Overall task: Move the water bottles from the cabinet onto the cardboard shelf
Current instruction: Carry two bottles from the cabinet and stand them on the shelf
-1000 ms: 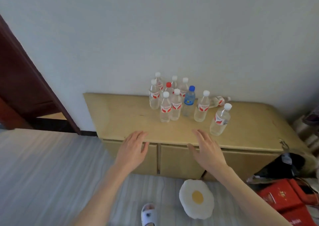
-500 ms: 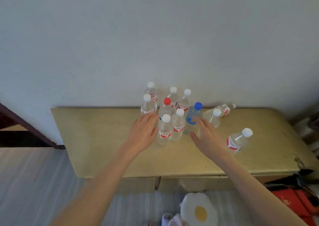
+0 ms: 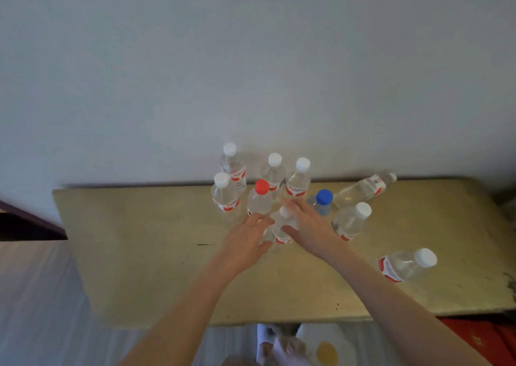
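Clear plastic bottles (image 3: 275, 174) crowd the back of the cabinet top (image 3: 145, 254), most upright, one lying by the wall. Both hands close on the front bottle (image 3: 279, 233): the left hand (image 3: 245, 241) cups its side, the right hand (image 3: 308, 226) reaches over its cap, fingers loosely spread. Whether either grips yet, I cannot tell. A firm hold low on the body and a straight lift should spare the red-capped bottle (image 3: 261, 198) just behind.

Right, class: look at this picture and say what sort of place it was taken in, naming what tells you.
Probably a room in a home, not a shop or lab. A low wooden cabinet stands against a plain painted wall, and a fried-egg-shaped cushion lies on the floor beside it.
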